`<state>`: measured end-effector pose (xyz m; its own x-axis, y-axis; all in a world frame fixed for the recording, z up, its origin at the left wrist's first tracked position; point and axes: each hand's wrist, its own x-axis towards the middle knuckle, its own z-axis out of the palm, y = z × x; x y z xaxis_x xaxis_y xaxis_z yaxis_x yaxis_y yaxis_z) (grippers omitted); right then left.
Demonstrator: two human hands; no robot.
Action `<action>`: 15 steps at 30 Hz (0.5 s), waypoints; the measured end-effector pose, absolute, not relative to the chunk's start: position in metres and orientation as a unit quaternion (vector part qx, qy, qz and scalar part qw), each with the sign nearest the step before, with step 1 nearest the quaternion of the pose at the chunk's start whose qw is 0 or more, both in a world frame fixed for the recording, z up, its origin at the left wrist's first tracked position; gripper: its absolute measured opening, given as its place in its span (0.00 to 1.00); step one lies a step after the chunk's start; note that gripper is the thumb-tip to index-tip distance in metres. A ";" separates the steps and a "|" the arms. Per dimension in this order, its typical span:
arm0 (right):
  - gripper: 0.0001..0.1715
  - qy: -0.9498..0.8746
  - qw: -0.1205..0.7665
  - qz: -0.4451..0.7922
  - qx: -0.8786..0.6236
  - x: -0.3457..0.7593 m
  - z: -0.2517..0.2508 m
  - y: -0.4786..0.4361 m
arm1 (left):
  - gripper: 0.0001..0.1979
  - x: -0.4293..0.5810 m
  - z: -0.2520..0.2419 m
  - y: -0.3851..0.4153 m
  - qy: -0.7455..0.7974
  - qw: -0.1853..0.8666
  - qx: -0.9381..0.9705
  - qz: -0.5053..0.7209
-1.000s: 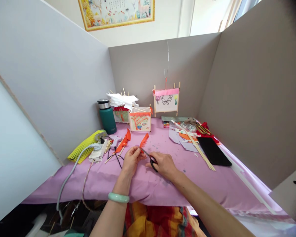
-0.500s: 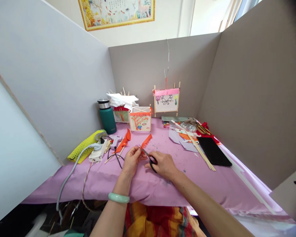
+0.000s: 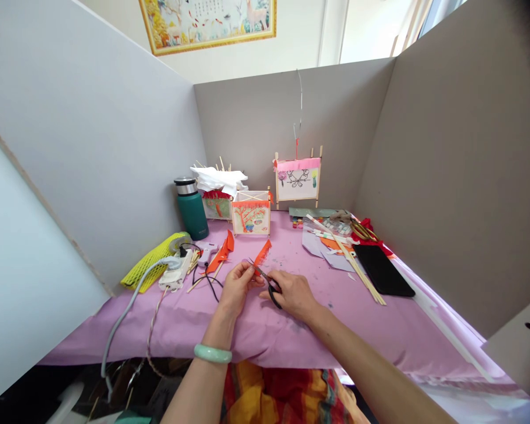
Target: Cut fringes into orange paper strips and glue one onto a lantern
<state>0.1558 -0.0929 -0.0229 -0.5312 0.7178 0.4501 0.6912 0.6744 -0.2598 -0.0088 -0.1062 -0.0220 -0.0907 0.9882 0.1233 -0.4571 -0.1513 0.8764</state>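
An orange-red paper strip [image 3: 262, 254], fringed with fine cuts along its right edge, is pinched in my left hand [image 3: 239, 284], which wears a pale green bangle on its wrist. My right hand [image 3: 294, 292] grips black-handled scissors [image 3: 272, 290] by the loops. The blades point up and left, across the strip just beside my left fingertips. Beyond the hands stands a stick-framed paper lantern [image 3: 251, 217] with a drawn tree and an orange fringe. Loose orange paper [image 3: 223, 253] lies to the left of the strip.
At left are a green bottle [image 3: 192, 213], a power strip [image 3: 175, 275], a glue gun [image 3: 208, 253] and yellow netting [image 3: 153, 259]. A pink-topped lantern [image 3: 297, 181] hangs from a wire at the back. Wooden sticks [image 3: 357, 268] and a black tablet-like slab [image 3: 383, 270] lie at right.
The fringed strip's free end has shifted very slightly and stands a little more upright. Both hands and the scissors hold almost the same place.
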 end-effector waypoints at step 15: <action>0.18 -0.871 0.270 0.024 -0.409 0.156 -0.024 -0.091 | 0.14 -0.009 -0.022 -0.107 0.348 0.558 0.383 0.649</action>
<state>0.1558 -0.0909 -0.0235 -0.5198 0.7262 0.4499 0.7000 0.6640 -0.2631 -0.0091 -0.1065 -0.0217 -0.0851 0.9904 0.1093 -0.4581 -0.1363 0.8784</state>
